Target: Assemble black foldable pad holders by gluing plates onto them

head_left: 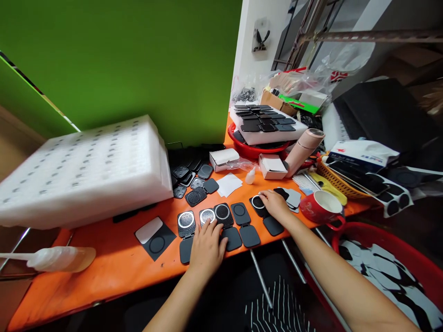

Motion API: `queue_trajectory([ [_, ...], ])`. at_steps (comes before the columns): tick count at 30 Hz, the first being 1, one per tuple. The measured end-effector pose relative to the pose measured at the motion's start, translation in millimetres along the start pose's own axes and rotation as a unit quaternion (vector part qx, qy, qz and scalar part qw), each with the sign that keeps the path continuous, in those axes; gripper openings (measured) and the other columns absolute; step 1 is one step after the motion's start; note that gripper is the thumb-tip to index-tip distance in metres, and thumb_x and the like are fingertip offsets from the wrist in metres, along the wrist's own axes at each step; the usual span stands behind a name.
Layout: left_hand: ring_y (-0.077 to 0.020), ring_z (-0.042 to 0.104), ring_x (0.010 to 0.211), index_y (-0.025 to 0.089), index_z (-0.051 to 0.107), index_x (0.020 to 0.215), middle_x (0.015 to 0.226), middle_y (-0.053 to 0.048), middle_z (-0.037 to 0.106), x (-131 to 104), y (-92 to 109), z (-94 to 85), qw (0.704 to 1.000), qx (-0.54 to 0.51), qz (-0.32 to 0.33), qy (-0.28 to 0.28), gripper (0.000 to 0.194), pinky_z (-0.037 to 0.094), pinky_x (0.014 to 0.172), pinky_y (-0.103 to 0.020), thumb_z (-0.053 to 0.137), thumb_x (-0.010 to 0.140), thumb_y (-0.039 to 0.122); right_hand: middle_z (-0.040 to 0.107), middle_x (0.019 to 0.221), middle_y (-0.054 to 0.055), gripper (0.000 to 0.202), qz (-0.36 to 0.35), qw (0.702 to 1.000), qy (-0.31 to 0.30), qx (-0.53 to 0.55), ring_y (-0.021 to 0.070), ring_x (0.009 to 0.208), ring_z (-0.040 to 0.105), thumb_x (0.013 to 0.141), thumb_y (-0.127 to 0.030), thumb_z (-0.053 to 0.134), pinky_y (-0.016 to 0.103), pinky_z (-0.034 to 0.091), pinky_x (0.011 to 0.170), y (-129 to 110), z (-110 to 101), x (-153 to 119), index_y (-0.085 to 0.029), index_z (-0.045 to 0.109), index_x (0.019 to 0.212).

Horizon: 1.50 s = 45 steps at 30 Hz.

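A row of black hinged pads with round rings lies along the front of the orange table (104,272). My left hand (206,246) rests flat on one of them, fingertips touching a silver-ringed pad (207,216). My right hand (275,205) presses its fingers on another ringed black pad (258,203) further right. Between the hands lie two more black pads (240,213). A silver-ringed pad (186,220) sits just left of my left hand. Neither hand lifts anything.
White foam trays (83,170) are stacked at the left, with loose black parts (194,177) behind the row. A red mug (321,207), small white boxes (272,166), a pink tube (304,150), a red basin (391,258) and a squeeze bottle (58,258) surround the work spot.
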<state>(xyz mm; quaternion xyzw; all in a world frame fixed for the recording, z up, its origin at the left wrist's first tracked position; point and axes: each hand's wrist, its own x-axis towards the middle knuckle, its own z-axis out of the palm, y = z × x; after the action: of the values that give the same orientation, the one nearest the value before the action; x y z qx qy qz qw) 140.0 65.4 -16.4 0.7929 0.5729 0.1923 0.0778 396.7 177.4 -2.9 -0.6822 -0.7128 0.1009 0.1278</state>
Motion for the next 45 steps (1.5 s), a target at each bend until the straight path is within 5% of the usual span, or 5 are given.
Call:
queue_trajectory([
  [11, -0.0302, 0.041, 0.126, 0.021, 0.056, 0.118, 0.13, -0.009, 0.055, 1.4, 4.7, -0.9, 1.0, -0.001, -0.018, -0.018, 0.037, 0.027, 0.104, -0.056, 0.049, 0.085, 0.034, 0.066, 0.097, 0.012, 0.026, -0.035, 0.999, 0.029, -0.024, 0.0239, 0.093, 0.059, 0.088, -0.019, 0.044, 0.032, 0.041, 0.086, -4.4, -3.1, -8.7, -0.013, 0.067, 0.1],
  [22, -0.0319, 0.043, 0.124, 0.021, 0.055, 0.12, 0.129, -0.009, 0.056, -13.3, 12.1, -5.8, 0.999, -0.032, -0.006, 0.0, 0.038, 0.028, 0.103, -0.06, 0.05, 0.085, 0.033, 0.068, 0.105, 0.006, 0.027, -0.112, 0.993, -0.012, 0.019, 0.0204, 0.098, 0.06, 0.09, -0.029, 0.043, 0.03, 0.045, 0.085, -54.0, 2.7, -1.3, -0.02, 0.067, 0.101],
  [29, -0.0288, 0.046, 0.122, 0.021, 0.057, 0.116, 0.124, -0.009, 0.059, -31.8, 1.6, -12.4, 0.998, -0.044, 0.014, 0.038, 0.031, 0.034, 0.101, -0.057, 0.048, 0.086, 0.026, 0.064, 0.114, 0.014, 0.032, -0.077, 0.996, -0.029, -0.023, 0.0287, 0.105, 0.059, 0.086, -0.024, 0.045, 0.042, 0.043, 0.091, -9.0, -13.9, -0.5, -0.013, 0.064, 0.11],
  [36, -0.0275, 0.05, 0.118, 0.021, 0.056, 0.115, 0.122, -0.009, 0.059, -42.2, -9.0, -17.0, 0.995, -0.047, 0.046, 0.069, 0.031, 0.036, 0.1, -0.054, 0.05, 0.085, 0.022, 0.053, 0.13, 0.013, 0.037, -0.091, 0.994, -0.05, -0.043, 0.0284, 0.122, 0.046, 0.087, -0.028, 0.045, 0.044, 0.034, 0.103, 9.3, 7.6, -23.5, -0.014, 0.059, 0.117],
  [45, -0.0238, 0.052, 0.114, 0.022, 0.054, 0.114, 0.118, -0.01, 0.059, -70.8, -48.4, -37.6, 0.987, -0.023, -0.057, 0.15, 0.03, 0.041, 0.098, -0.044, 0.05, 0.085, 0.021, 0.063, 0.104, 0.015, 0.036, -0.129, 0.974, 0.174, 0.064, 0.0286, 0.099, 0.057, 0.085, -0.042, 0.045, 0.042, 0.046, 0.085, -22.8, 2.5, -26.8, -0.015, 0.06, 0.103],
])
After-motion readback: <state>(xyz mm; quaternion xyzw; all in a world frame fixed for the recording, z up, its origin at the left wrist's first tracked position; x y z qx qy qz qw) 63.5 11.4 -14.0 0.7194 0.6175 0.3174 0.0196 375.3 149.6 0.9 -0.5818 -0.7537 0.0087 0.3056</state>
